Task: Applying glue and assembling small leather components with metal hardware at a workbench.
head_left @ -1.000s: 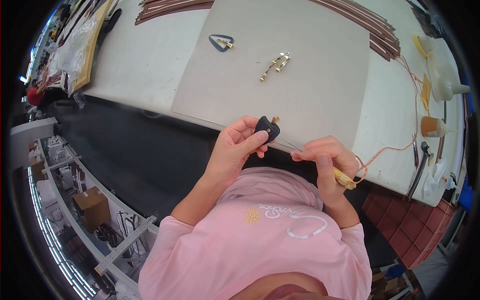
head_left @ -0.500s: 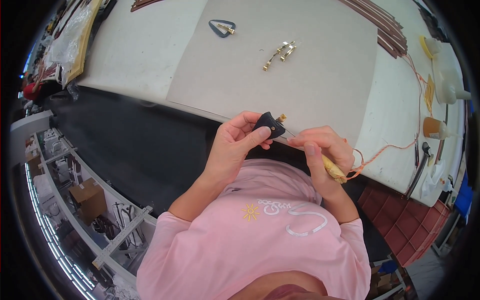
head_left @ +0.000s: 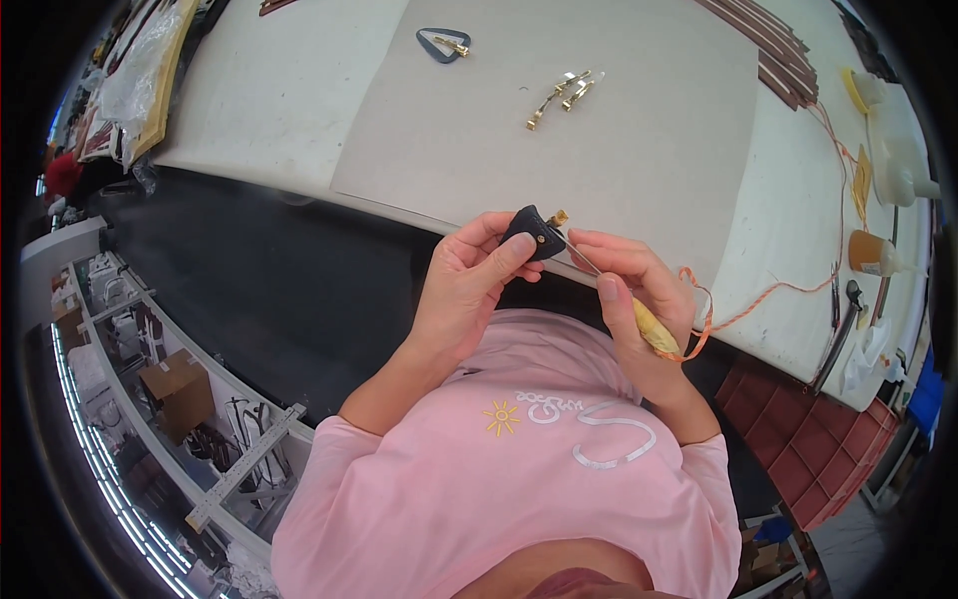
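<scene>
My left hand (head_left: 467,285) pinches a small dark leather piece (head_left: 529,233) with a brass fitting (head_left: 557,218) at its top, held just in front of the table edge. My right hand (head_left: 639,295) grips a thin metal tool with a yellow handle (head_left: 656,331); its shaft points up to the leather piece and touches it near the brass fitting. An orange cord (head_left: 743,309) loops from my right hand across the table to the right.
A grey cardboard sheet (head_left: 649,150) lies on the white table (head_left: 269,90). On it rest several brass fittings (head_left: 559,95) and a dark triangular leather loop (head_left: 441,45). Brown leather strips (head_left: 768,50) lie at the far right. Bottles and hand tools (head_left: 863,270) crowd the right edge.
Both hands have kept their grip and stayed close together. The view has shifted slightly, so the table items sit higher in the picture.
</scene>
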### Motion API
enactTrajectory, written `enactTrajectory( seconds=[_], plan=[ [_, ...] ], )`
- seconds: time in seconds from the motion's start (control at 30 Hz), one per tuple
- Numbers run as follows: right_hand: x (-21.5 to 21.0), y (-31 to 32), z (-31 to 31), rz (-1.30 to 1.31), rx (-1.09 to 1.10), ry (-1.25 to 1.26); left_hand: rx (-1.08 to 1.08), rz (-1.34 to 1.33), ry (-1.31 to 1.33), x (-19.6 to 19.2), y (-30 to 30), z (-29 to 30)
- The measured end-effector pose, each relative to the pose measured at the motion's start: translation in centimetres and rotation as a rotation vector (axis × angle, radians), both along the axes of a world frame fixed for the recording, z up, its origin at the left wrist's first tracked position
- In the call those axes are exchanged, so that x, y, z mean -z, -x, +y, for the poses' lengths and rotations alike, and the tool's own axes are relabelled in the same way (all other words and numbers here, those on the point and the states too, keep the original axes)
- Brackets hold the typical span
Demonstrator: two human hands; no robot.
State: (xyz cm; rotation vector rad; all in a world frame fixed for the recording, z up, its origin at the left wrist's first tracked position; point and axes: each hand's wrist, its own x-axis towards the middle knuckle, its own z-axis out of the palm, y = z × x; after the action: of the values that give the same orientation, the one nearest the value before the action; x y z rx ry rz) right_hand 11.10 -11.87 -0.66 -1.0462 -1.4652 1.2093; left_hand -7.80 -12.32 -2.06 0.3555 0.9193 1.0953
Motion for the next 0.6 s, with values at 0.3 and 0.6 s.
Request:
enactTrajectory(
  seconds=[0.3, 0.6],
  plan=[
    [-0.49, 0.41, -0.26, 0.171, -0.067, 0.248, -0.022, -0.005, -0.002, 0.1, -0.14, 0.07],
    [-0.79, 0.72, 0.55, 0.051, -0.083, 0.08, -0.055, 0.011, 0.006, 0.31, -0.28, -0.08]
  ],
)
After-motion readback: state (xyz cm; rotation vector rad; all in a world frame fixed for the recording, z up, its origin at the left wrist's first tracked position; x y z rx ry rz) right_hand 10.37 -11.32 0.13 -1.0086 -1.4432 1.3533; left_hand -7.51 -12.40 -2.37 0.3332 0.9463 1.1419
